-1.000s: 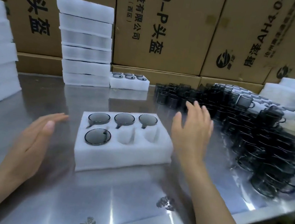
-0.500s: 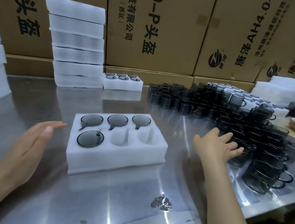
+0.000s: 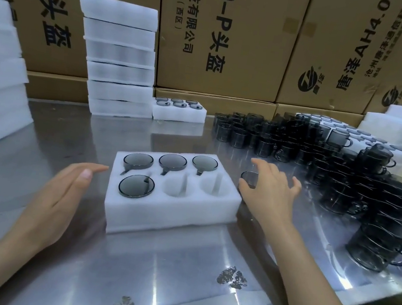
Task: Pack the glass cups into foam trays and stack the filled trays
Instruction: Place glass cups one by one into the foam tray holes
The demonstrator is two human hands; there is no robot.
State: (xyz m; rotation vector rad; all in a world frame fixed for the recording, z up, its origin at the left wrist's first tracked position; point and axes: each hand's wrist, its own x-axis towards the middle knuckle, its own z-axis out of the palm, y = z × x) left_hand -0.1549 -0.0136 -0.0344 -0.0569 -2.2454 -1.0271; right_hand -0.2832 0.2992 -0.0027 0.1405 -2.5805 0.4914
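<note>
The right hand (image 3: pixel 271 188) is closing around a smoked glass cup (image 3: pixel 248 178) just beside the foam tray (image 3: pixel 170 215), which is sitting on the table (image 3: pixel 177 273) with two pockets empty. The left hand (image 3: pixel 59 197) is hovering open and flat. The cup is probably light, slick and brittle; gripping its wall is safest.

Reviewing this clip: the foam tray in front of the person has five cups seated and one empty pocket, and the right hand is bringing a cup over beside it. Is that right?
Not quite. The head view shows the foam tray with four cups seated and two empty pockets, both in the near row. The right hand does hold a cup beside it.
</note>
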